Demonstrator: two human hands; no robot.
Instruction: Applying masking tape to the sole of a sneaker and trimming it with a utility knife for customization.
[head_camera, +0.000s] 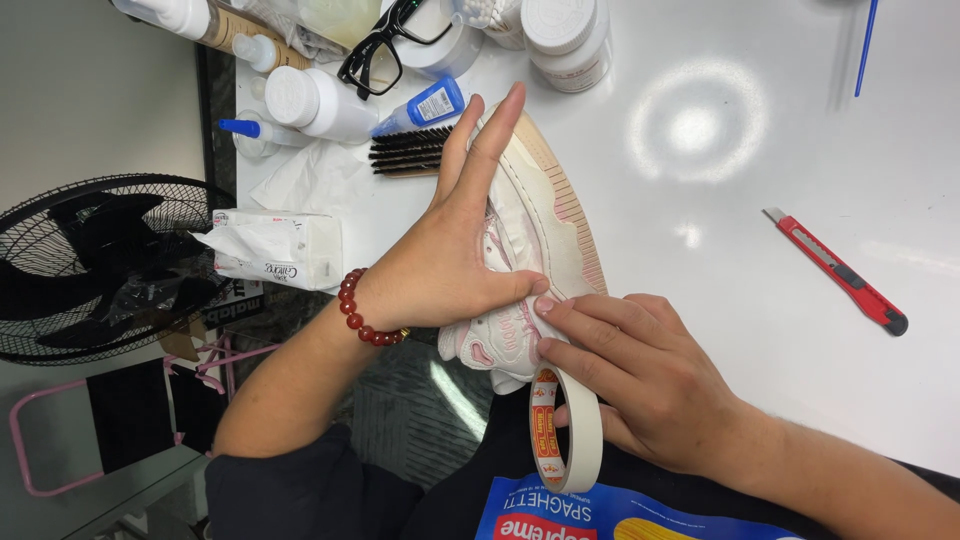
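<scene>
Sneaker (530, 240), white and pink, tan-edged sole up, gripped by left hand (450, 250); right hand (630, 375) grasps tape roll (570, 425).

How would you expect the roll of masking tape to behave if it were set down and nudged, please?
The roll of masking tape is a thin hollow ring, so probably light. Stood on edge it would likely roll or topple. The right hand holds it beside the shoe.
</scene>
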